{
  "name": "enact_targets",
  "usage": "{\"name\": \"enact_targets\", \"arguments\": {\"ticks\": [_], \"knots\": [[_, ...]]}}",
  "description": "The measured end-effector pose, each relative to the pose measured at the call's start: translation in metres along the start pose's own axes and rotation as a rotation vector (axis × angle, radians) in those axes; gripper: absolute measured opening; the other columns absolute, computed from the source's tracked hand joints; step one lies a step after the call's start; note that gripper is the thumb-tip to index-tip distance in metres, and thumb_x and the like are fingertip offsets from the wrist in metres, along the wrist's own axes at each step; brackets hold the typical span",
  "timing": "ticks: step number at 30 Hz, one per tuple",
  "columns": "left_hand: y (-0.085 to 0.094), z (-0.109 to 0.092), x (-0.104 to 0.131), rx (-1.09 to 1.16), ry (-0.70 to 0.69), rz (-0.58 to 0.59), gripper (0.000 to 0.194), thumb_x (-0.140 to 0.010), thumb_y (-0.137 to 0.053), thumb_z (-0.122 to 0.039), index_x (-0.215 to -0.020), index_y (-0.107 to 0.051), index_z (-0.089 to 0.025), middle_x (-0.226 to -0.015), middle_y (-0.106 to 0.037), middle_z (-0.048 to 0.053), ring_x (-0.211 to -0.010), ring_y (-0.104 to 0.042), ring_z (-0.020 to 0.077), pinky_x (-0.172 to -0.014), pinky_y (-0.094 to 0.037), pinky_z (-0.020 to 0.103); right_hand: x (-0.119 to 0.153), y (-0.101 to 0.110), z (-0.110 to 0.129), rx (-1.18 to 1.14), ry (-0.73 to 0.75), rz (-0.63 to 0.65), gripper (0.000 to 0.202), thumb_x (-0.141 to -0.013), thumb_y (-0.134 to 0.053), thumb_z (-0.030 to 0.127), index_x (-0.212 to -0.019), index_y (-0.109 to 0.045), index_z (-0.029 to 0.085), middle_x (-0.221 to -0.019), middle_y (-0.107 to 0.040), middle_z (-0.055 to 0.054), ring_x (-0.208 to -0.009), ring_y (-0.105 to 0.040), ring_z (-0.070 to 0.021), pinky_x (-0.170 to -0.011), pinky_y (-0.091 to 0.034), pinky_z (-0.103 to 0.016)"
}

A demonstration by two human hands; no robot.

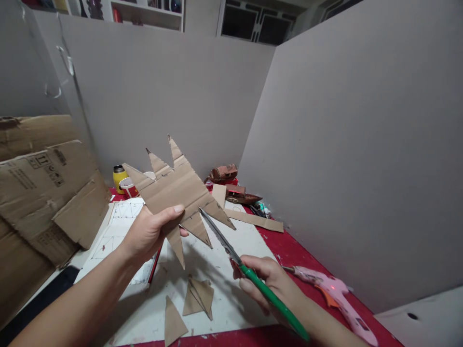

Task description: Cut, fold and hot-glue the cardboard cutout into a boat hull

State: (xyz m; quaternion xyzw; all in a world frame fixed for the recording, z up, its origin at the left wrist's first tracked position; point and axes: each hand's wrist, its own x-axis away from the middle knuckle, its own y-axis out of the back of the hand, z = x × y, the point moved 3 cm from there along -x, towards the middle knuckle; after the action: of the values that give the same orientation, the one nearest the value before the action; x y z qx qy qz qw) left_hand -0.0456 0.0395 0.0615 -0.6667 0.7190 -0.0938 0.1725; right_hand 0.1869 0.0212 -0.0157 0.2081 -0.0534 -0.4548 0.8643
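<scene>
Head view is showing a spiky piece of cardboard (173, 188) near the centre, just toward nine o'clock, and a person's two hands are working at it above a white board (224, 284). At the cardboard's seven o'clock, the left hand (152, 231) is pinching its lower edge, thumb lying on top and fingers mostly hiding underneath. At five o'clock in the view, the right hand (265, 284) is wrapping around the green handles of scissors (277, 306), whose blades are pointing toward eleven o'clock into a notch between two points; whether they are biting into the cardboard, I cannot tell. Cut scraps (174, 320) are lying between six and seven o'clock, and a pink glue gun (321, 284) is resting between four and five. The cardboard is probably feeling light, dry and fairly stiff, its broad middle offering the safest hold, while the narrow points are likely risking creases if anyone is gripping them.
</scene>
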Motion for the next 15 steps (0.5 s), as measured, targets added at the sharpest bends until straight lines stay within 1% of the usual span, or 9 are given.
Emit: {"name": "enact_targets", "arguments": {"ticks": [5, 9, 13, 15], "knots": [[0.0004, -0.0011, -0.0003, 0.0, -0.017, -0.001, 0.02, -0.065, -0.082, -0.025, -0.058, -0.071, -0.01, -0.052, -0.063, 0.002, -0.052, -0.06, 0.0125, -0.045, -0.054, 0.02, 0.0007, -0.0008, 0.0018, 0.015, -0.002, -0.012, 0.05, -0.086, -0.051, 0.065, -0.065, -0.038, 0.021, -0.057, -0.032, 0.006, -0.044, -0.03, -0.0061, -0.037, -0.026, -0.018], [-0.0002, -0.0024, -0.0011, 0.0, -0.021, 0.014, 0.02, -0.064, -0.083, -0.025, -0.058, -0.07, -0.01, -0.053, -0.062, 0.002, -0.053, -0.06, 0.0124, -0.044, -0.054, 0.019, 0.0009, -0.001, 0.0022, 0.011, -0.014, 0.003, 0.051, -0.086, -0.05, 0.065, -0.065, -0.038, 0.021, -0.053, -0.03, 0.007, -0.043, -0.028, -0.0061, -0.036, -0.023, -0.018], [0.0012, -0.003, -0.003, 0.022, -0.041, 0.022, 0.019, -0.064, -0.083, -0.022, -0.06, -0.068, -0.011, -0.056, -0.059, 0.0, -0.054, -0.06, 0.0118, -0.044, -0.055, 0.02, 0.0031, -0.0021, 0.0011, -0.013, -0.025, 0.039, 0.053, -0.085, -0.047, 0.072, -0.07, -0.04, 0.021, -0.055, -0.034, 0.006, -0.044, -0.031, -0.0066, -0.037, -0.024, -0.018], [0.0019, -0.0029, -0.003, 0.022, -0.055, 0.026, 0.019, -0.065, -0.082, -0.022, -0.06, -0.067, -0.011, -0.056, -0.058, -0.001, -0.054, -0.059, 0.0119, -0.044, -0.056, 0.021, 0.0044, -0.0025, -0.0001, -0.008, -0.014, 0.066, 0.053, -0.085, -0.045, 0.071, -0.074, -0.043, 0.02, -0.057, -0.037, 0.006, -0.045, -0.033, -0.0069, -0.038, -0.026, -0.018]]}}
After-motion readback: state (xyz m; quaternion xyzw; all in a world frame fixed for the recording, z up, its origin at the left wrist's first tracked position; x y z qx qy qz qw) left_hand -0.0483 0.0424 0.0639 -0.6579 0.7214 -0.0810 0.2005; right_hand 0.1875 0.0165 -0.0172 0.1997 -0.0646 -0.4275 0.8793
